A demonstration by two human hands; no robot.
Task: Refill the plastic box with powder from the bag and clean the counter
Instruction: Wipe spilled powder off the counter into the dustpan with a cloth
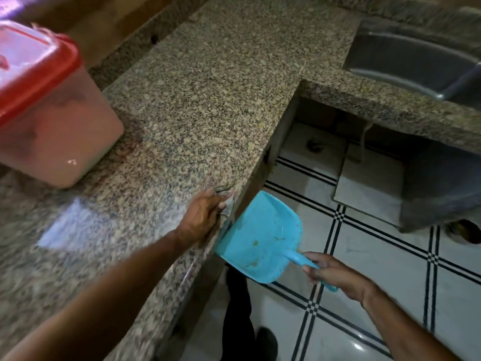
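Note:
A clear plastic box (59, 142) with a red lid (39, 71) stands on the speckled granite counter (197, 100) at the left, pinkish powder showing through its wall. At the counter's front edge my left hand (201, 217) has its fingers curled round a small pale object (228, 207) that I cannot identify. Just below that edge hangs a blue dustpan (260, 235), its mouth against the counter side. My right hand (335, 276) grips the dustpan's handle. A few yellowish specks lie in the pan. No bag is in view.
A pale blurred patch (75, 225) lies on the counter left of my left arm. A steel sink (416, 63) is set into the counter at the far right. White tiled floor (364, 295) with black lines runs below, and a dark leg and shoe stand beneath the dustpan.

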